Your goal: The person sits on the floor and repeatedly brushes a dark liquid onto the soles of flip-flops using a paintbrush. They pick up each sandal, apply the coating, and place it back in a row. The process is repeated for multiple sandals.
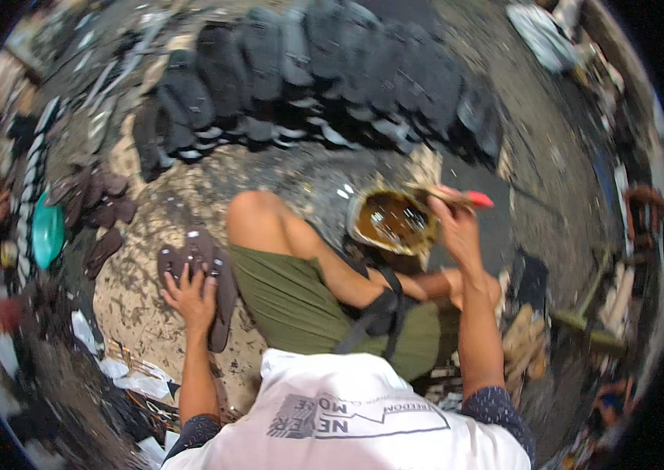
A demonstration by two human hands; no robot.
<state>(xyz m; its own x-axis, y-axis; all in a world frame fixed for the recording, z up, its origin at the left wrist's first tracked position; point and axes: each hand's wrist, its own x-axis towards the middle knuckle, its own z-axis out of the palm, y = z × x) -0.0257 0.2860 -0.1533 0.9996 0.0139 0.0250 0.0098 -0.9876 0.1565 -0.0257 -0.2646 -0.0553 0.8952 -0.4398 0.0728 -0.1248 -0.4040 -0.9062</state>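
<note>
My left hand (191, 301) lies with its fingers spread on a small group of dark brown sandal soles (224, 301) beside my left knee. My right hand (459, 231) is closed around a brush with a red handle end (479, 200). The brush is held level at the rim of a tub (355, 227) of shiny brown liquid that looks like glue. Its other end points left, over the tub's far right edge. Motion blur hides whether the bristles touch the liquid.
A curved row of black soles (297, 63) stands closely packed beyond my legs. Brown footwear pieces (101, 196) lie heaped at the left, near a green bowl (48, 229). Stained cardboard (148, 313) covers the floor, with a dark sheet (481, 219) right of the tub.
</note>
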